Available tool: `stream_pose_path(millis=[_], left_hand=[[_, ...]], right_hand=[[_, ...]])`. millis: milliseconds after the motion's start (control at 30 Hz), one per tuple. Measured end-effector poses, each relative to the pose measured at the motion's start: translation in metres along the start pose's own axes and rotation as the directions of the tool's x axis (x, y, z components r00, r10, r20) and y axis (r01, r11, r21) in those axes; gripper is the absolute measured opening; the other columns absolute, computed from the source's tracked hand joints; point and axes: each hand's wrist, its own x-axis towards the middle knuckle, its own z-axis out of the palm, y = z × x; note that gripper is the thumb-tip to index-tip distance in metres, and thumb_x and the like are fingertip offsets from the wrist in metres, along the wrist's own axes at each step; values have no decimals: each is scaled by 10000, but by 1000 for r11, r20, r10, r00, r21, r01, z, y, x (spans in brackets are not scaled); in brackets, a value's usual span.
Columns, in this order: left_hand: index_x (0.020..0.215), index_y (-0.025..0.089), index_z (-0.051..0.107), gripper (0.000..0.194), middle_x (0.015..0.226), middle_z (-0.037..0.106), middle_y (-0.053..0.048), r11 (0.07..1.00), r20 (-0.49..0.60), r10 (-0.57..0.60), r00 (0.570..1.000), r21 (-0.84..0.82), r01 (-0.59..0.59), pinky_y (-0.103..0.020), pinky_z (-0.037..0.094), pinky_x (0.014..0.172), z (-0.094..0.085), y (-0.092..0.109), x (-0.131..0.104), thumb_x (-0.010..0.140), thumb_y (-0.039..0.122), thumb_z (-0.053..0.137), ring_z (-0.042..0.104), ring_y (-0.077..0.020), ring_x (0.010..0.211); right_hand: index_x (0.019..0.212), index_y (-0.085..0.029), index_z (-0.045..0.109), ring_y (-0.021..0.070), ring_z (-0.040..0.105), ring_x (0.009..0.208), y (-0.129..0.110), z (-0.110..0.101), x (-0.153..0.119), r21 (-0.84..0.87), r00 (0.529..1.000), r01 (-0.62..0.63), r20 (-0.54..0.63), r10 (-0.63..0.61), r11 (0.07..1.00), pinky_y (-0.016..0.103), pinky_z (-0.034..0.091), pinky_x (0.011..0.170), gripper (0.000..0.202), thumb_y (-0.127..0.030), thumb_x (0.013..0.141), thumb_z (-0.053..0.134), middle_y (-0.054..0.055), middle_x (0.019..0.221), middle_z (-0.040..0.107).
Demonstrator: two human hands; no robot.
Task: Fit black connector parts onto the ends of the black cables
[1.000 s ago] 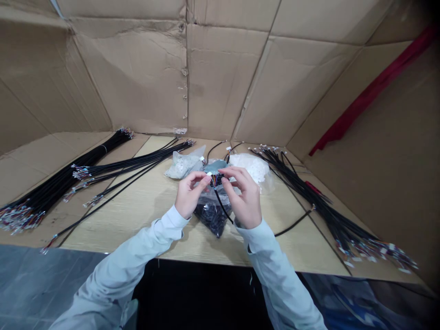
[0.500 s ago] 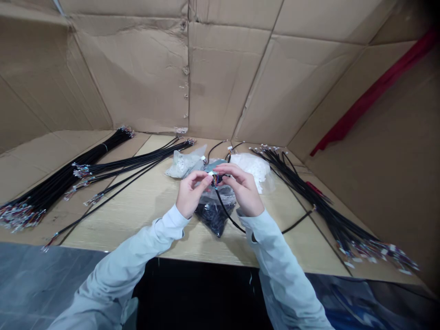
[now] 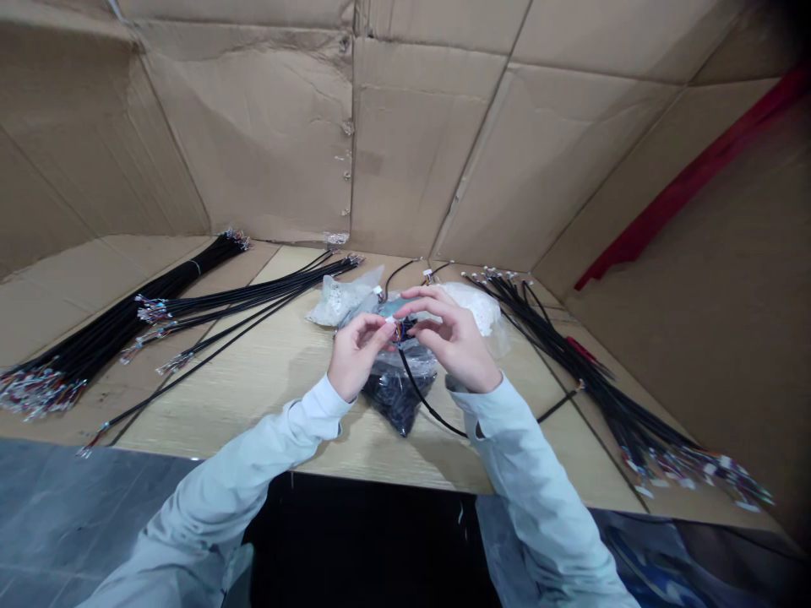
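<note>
My left hand (image 3: 353, 353) is closed, thumb and fingertips pinching a small white connector (image 3: 389, 321). Thin coloured wires (image 3: 399, 331) run from the connector into a black cable (image 3: 418, 393), which curves down and right beneath my right forearm. My right hand (image 3: 457, 338) is beside the wires, its fingers curved and spread apart and its thumb close to them. Whether a fingertip touches a wire is too small to tell. Just below both hands lies a clear plastic bag of small black parts (image 3: 400, 397).
Black cable bundles (image 3: 127, 325) with loose wire ends lie on the left. More cables (image 3: 570, 363) lie on the right, near a red-handled tool (image 3: 586, 353). Two bags of white parts, a left one (image 3: 339, 300) and a right one (image 3: 487, 312), stand behind my hands. Cardboard walls (image 3: 418, 152) enclose the table.
My right hand has shifted slightly right, and its upper fingers have lifted and spread. My left hand still pinches the white connector. The view has shifted slightly.
</note>
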Motion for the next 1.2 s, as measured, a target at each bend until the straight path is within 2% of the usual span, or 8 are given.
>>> stream_pose_path(millis=[167,267,533,633,800,967,1033,1200], left_hand=[[766,145,513,358,656,603,3,988,28,-90,996,-123,93,-234,501,549,1,0,0,597,402,697,574,-98,579],[772,143,501,376,643,628,-1,976,50,-128,991,-169,135,-221,496,538,1,0,1,583,392,710,577,-91,552],[788,137,496,330,626,639,0,984,62,-90,994,-151,99,-206,502,547,1,1,0,634,359,686,607,-100,588],[799,141,490,329,632,645,-4,986,72,-87,994,-137,97,-210,507,552,2,1,-1,642,358,680,615,-106,591],[800,143,482,335,636,648,-9,986,74,-91,993,-132,100,-219,511,557,1,1,-1,646,369,675,626,-117,583],[802,142,480,324,655,655,-19,987,52,-78,996,-136,84,-233,515,573,1,1,-1,661,368,664,637,-132,606],[802,143,478,327,654,654,-19,986,50,-82,995,-138,89,-240,516,579,1,1,-1,659,371,664,641,-139,621],[801,146,479,325,643,647,-12,985,44,-79,996,-150,85,-230,517,570,1,0,-1,655,367,668,645,-142,643]], right_hand=[[745,-147,607,146,514,992,-7,-2,0,-70,999,34,28,-32,997,237,506,689,99,-211,669,598,83,1095,487],[687,-135,576,134,524,963,-2,-2,-3,-65,999,32,-30,-34,997,223,503,680,152,-273,675,636,78,1064,505],[722,-140,599,121,552,888,21,3,-11,78,976,-6,-218,23,997,205,475,663,178,-292,665,670,56,896,579],[758,-145,623,102,565,778,23,5,-12,109,971,-23,-234,48,994,209,470,646,188,-291,655,680,37,798,598],[793,-158,654,105,573,818,23,6,-15,94,967,-12,-253,36,996,199,465,638,177,-276,662,675,43,857,616],[742,-134,624,102,590,735,20,5,-24,118,957,-60,-275,91,991,219,485,655,157,-266,670,669,36,768,630],[740,-134,617,94,588,692,18,6,-30,85,959,-50,-276,71,995,217,489,643,144,-261,685,656,30,740,628],[850,-162,589,65,574,691,18,4,-42,-56,957,79,-277,-92,995,183,491,647,150,-207,713,631,7,787,611]])
